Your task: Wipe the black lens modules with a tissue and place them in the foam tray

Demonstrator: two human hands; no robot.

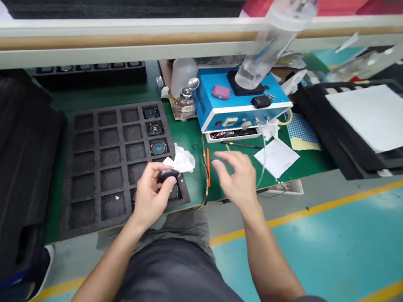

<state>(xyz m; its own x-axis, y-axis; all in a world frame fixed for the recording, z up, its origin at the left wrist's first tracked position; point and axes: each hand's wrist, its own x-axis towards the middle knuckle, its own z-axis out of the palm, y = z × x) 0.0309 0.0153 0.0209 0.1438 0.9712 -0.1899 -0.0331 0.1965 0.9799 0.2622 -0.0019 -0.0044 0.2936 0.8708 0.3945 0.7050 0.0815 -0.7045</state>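
My left hand [151, 195] pinches a small black speaker [168, 174] between thumb and fingers, above the near right corner of a black foam tray [79, 160]. Several round black speakers sit in the tray's compartments, among them one speaker [158, 148] in the right-hand column. A crumpled white tissue [182, 159] lies by the tray's right edge, just beyond the held piece. To the right, my right hand [238, 180] hovers with thumb and fingers apart and nothing between them. An orange pen-like tool [208, 167] rests on the green bench left of it.
A blue machine [208, 103] bears a clear cylinder [264, 50]. Beside it stand a metal-topped glass bottle [184, 106] and a white bottle [182, 76]. A shelf rail [127, 40] crosses above the bench. Stacked dark foam [4, 163] stands left; white paper [386, 117] lies right.
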